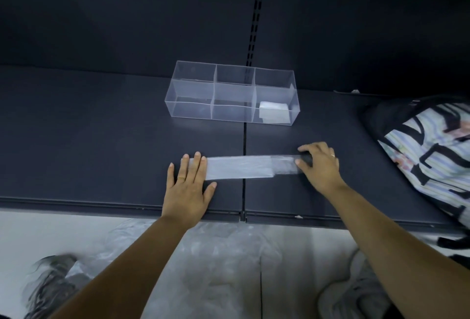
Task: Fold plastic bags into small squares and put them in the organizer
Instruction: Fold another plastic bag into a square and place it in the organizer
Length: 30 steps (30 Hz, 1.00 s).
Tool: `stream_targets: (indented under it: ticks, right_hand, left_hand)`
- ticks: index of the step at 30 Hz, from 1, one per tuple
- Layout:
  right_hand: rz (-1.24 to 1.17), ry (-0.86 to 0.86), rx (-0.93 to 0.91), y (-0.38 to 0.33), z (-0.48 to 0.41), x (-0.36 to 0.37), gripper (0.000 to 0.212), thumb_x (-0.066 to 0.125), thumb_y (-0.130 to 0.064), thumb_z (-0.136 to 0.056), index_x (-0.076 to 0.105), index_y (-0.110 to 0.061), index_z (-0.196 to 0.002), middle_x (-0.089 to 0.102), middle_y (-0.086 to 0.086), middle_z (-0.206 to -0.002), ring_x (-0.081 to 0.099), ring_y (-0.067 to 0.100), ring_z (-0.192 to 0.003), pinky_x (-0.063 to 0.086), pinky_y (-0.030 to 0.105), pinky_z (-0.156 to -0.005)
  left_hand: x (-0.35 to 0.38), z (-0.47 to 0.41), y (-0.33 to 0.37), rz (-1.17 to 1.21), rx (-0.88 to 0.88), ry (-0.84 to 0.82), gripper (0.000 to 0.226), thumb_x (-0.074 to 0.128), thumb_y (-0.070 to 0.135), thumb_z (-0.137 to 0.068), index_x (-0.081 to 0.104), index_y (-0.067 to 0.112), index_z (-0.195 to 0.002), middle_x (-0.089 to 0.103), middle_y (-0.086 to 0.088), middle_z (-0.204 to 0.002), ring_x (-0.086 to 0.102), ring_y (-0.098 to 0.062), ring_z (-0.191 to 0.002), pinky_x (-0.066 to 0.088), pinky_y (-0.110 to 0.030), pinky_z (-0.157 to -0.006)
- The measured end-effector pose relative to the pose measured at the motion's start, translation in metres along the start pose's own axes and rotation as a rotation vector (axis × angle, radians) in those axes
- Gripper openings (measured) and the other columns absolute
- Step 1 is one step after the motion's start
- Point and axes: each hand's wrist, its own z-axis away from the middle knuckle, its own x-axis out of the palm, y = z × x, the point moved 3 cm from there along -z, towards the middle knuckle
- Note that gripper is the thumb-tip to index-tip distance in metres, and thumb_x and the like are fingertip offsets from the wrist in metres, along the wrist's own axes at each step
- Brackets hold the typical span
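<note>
A dark, matte shelf [101,140] is seen from above, backed by a dark panel with a slotted upright. On the near part of it, not far from the front edge, the plastic bag [241,167] is laid out as a long, narrow strip. Its long axis runs left to right across the seam [244,138] between the shelf boards.

The strip's left end is pinned under the left hand [188,189], palm down, fingers straight and slightly spread. Its right end is pinched by the right hand [321,166], thumb and fingers curled round it; whether that end is lifted off the shelf cannot be told.

The next move is judged to be a fold along the strip's length, with the right end carried leftward toward the pinned end. The right hand is already placed for that. Bare shelf is left on the strip's near and far sides.

Farther back, well apart from the strip, a clear organizer [189,108] stands with six compartments in two rows. One folded square [273,112] lies in the near right compartment.

Room on the right is limited by a patterned bag [427,156] near the right hand. Loose plastic [203,255] is seen on the floor below the front edge.
</note>
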Motion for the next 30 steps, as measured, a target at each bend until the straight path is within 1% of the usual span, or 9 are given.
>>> stream_targets:
  ticks: [3,6,10,13,19,23,25,28,30]
  right_hand:
    - [0.009,-0.028,0.002,-0.005,-0.006,-0.005,0.005,0.069,-0.022,-0.086,0.065,-0.019,-0.087,0.046,-0.003,-0.11,0.041,0.02,-0.107,0.027,0.029,-0.091]
    - [-0.053,-0.045,-0.044,-0.008,0.002,-0.006,0.011,0.068,-0.012,-0.085,0.06,-0.013,-0.077,0.051,-0.001,-0.098,0.05,0.018,-0.093,0.037,0.025,-0.08]
    - [-0.258,-0.173,0.119,-0.001,0.021,-0.015,0.013,0.067,-0.008,-0.083,0.056,-0.015,-0.082,0.06,0.003,-0.075,0.058,0.018,-0.068,0.041,0.02,-0.056]
    - [-0.489,-0.414,0.287,0.0,0.041,-0.023,0.018,0.07,-0.003,-0.083,0.057,-0.009,-0.093,0.061,0.007,-0.074,0.055,0.016,-0.062,0.043,0.021,-0.052]
    - [-0.729,-0.807,0.471,-0.018,0.073,-0.049,0.017,0.064,0.001,-0.087,0.052,-0.012,-0.089,0.058,-0.003,-0.057,0.055,0.004,-0.045,0.046,0.017,-0.048]
    - [-0.789,-0.884,0.388,-0.051,0.076,-0.072,0.011,0.064,-0.008,-0.087,0.054,-0.013,-0.087,0.063,-0.001,-0.061,0.059,0.006,-0.052,0.05,0.018,-0.051]
    - [-0.764,-0.734,0.311,-0.058,0.067,-0.079,0.015,0.064,-0.027,-0.087,0.058,-0.014,-0.092,0.068,0.001,-0.081,0.064,0.008,-0.068,0.052,0.021,-0.062]
    - [-0.661,-0.469,0.15,-0.062,0.051,-0.081,0.033,0.048,-0.049,-0.093,0.063,-0.023,-0.108,0.065,-0.005,-0.116,0.06,0.009,-0.081,0.046,0.023,-0.071]
    - [-0.803,-0.604,0.141,-0.07,0.05,-0.062,0.052,0.037,-0.061,-0.091,0.063,-0.024,-0.116,0.067,-0.009,-0.118,0.056,0.01,-0.067,0.046,0.024,-0.064]
  left_hand:
    - [0.0,0.0,-0.001,0.005,-0.005,-0.006,0.076,-0.005,0.059,-0.089,-0.001,0.019,-0.153,0.0,-0.001,-0.162,-0.005,-0.024,-0.148,-0.007,-0.047,-0.118]
    - [0.0,-0.001,-0.003,-0.005,0.019,-0.001,0.074,-0.008,0.061,-0.092,-0.002,0.02,-0.153,-0.001,0.0,-0.162,-0.007,-0.023,-0.148,-0.006,-0.047,-0.118]
    - [-0.006,-0.004,-0.011,0.018,0.1,0.0,0.076,-0.008,0.06,-0.087,-0.002,0.022,-0.152,-0.002,0.002,-0.161,-0.011,-0.018,-0.147,-0.014,-0.041,-0.116]
    - [-0.021,-0.003,-0.004,0.08,0.138,0.022,0.072,0.016,0.062,-0.095,0.008,0.02,-0.153,0.0,0.002,-0.162,-0.013,-0.018,-0.147,-0.018,-0.041,-0.116]
    - [-0.041,0.033,0.12,0.413,0.438,-0.028,0.093,0.05,0.064,-0.085,0.006,0.018,-0.153,-0.004,0.005,-0.16,-0.014,-0.01,-0.146,-0.011,-0.031,-0.118]
    - [-0.064,0.046,0.168,1.024,0.169,0.028,0.048,0.056,0.021,-0.095,0.045,0.014,-0.141,0.043,-0.002,-0.147,0.037,-0.014,-0.137,0.021,-0.024,-0.117]
    - [-0.073,0.046,0.163,1.447,-0.123,-0.023,0.022,0.055,0.026,-0.097,0.067,0.026,-0.116,0.067,0.009,-0.118,0.059,-0.001,-0.111,0.04,-0.019,-0.102]
    - [-0.075,0.042,0.142,1.749,-0.347,-0.221,0.024,0.05,0.042,-0.097,0.07,0.031,-0.103,0.071,0.017,-0.106,0.06,0.006,-0.105,0.036,-0.02,-0.101]
    - [-0.073,0.038,0.127,1.881,-0.346,-0.309,0.03,0.042,0.035,-0.101,0.067,0.023,-0.114,0.07,0.007,-0.114,0.059,-0.006,-0.116,0.035,-0.029,-0.107]
